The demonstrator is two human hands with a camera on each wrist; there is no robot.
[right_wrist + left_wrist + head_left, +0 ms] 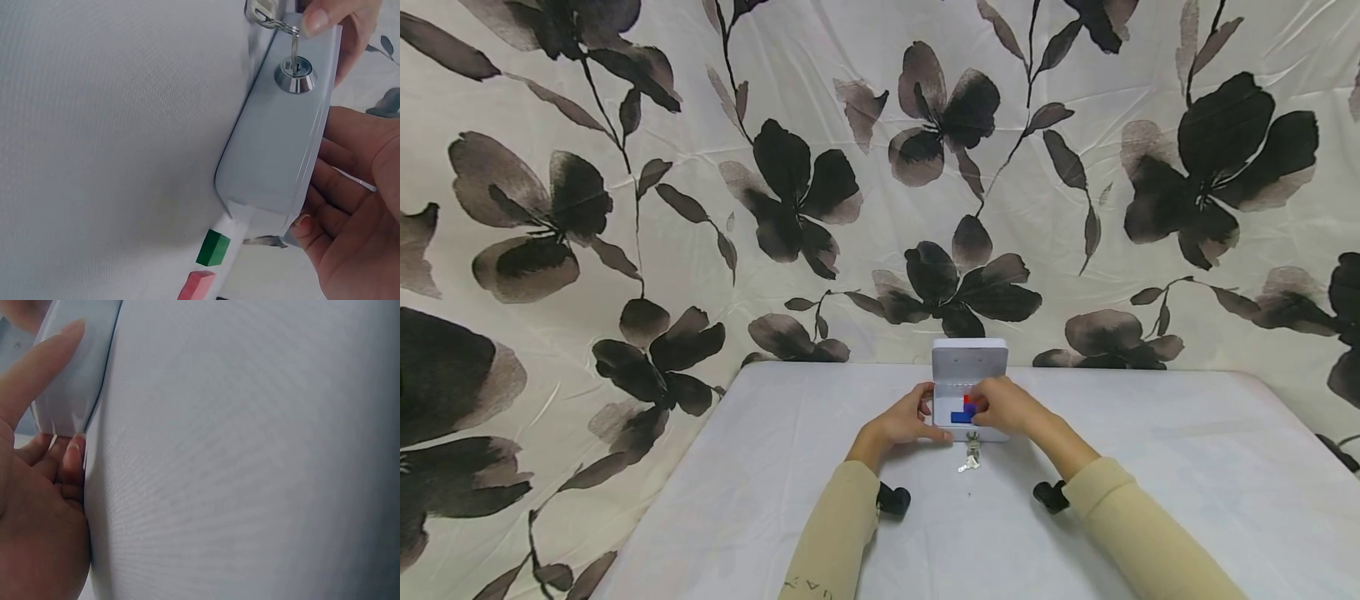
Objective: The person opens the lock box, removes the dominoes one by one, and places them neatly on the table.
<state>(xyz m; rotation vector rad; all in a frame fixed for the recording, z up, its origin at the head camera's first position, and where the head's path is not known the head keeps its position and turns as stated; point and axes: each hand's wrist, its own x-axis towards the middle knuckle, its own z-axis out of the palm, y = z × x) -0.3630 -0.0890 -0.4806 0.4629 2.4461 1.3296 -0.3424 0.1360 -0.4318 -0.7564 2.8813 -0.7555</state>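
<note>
A white metal lock box (pixel 957 434) stands on the table, its lid (pixel 970 363) raised. A key (pixel 972 455) sits in the front lock with another dangling from its ring. My left hand (pixel 910 417) grips the box's left side, thumb on the front face and fingers bent against the side wall (pixel 65 412). My right hand (pixel 1009 406) reaches in over the right side, and its fingertips pinch a purple-blue block (pixel 970 409). Close to them inside the box are a red block (pixel 967 398) and a blue block (pixel 959 417). The right thumb is hidden in the right wrist view.
Beyond the box's right end, a green block (pixel 213 248) and a pink block (pixel 197 285) lie on the table in the right wrist view. A white cloth covers the table (pixel 737 500). Behind it hangs a flower-patterned curtain (pixel 865 225).
</note>
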